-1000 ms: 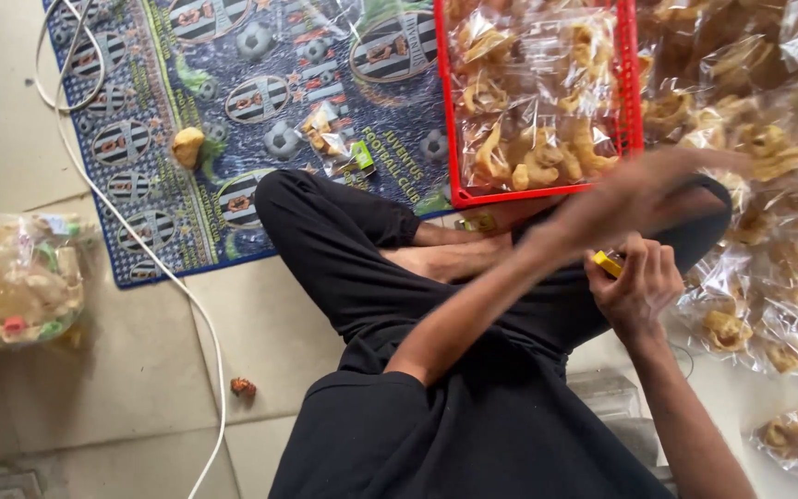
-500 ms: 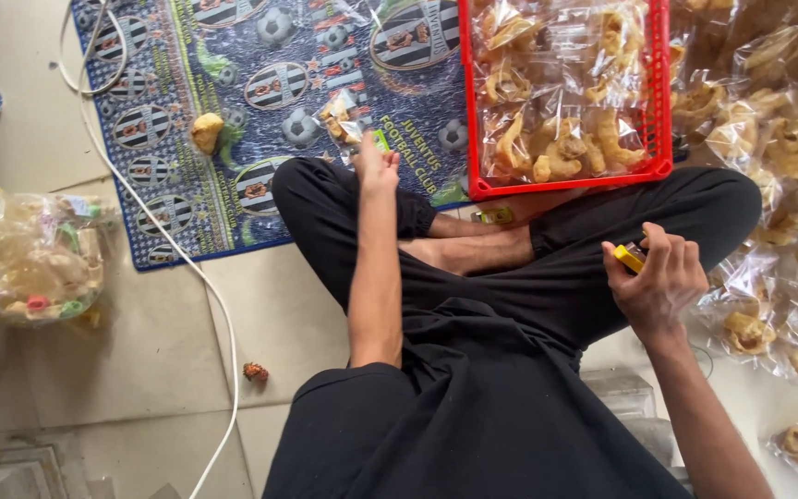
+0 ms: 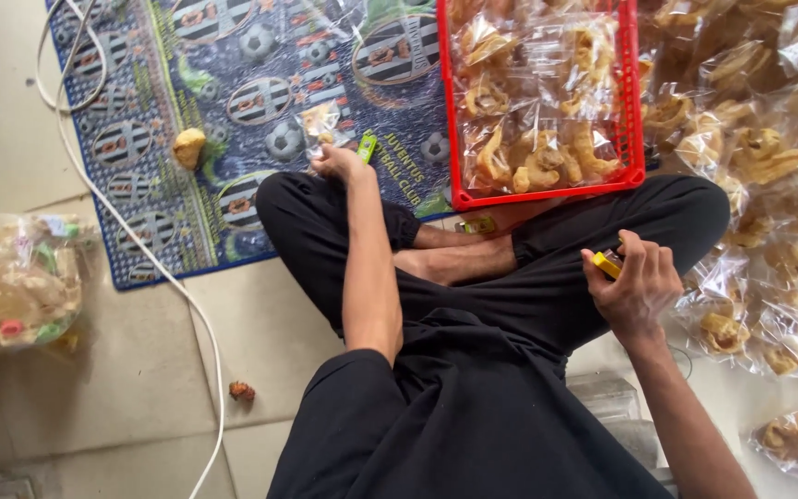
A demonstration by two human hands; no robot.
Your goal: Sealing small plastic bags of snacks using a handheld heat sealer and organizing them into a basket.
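Nearby, clear snack packets fill red crate.

Crate sits on the mat's right edge, snack packets inside it; more packets lie right of the crate.

A small clear snack bag with pale yellowish pieces inside lies crumpled on the patterned mat, touching the fingertips of the left hand. Just beside it, to its right, a small green lighter lies tilted on the mat. A small yellow object, mostly hidden, sits clasped in the curled right hand above the lap.
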